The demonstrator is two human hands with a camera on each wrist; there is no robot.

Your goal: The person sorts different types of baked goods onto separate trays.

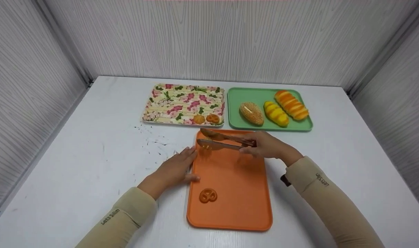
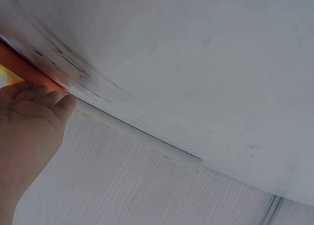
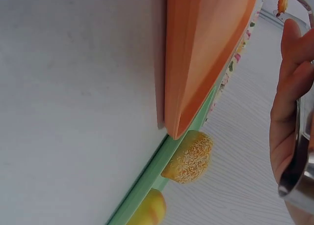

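My right hand (image 1: 266, 144) grips metal tongs (image 1: 226, 146) above the far end of the orange tray (image 1: 233, 179). Between the tong tips, partly hidden, is a small yellow-orange piece (image 3: 282, 1), best seen in the right wrist view; I cannot tell its kind. My left hand (image 1: 176, 168) rests along the left rim of that tray, fingers extended and the thumb over the edge. In the left wrist view, the left hand (image 2: 32, 112) has its fingertips against the orange side. A brown pretzel (image 1: 208, 195) lies near the tray's front left.
Behind the orange tray stands a floral tray (image 1: 181, 103) with a round cookie (image 1: 199, 119) and another pretzel (image 1: 212, 119). A green tray (image 1: 257, 94) beside it carries a seeded bun (image 1: 251, 113), a yellow bread (image 1: 276, 113) and an orange striped loaf (image 1: 292, 105). Pale panels enclose the table.
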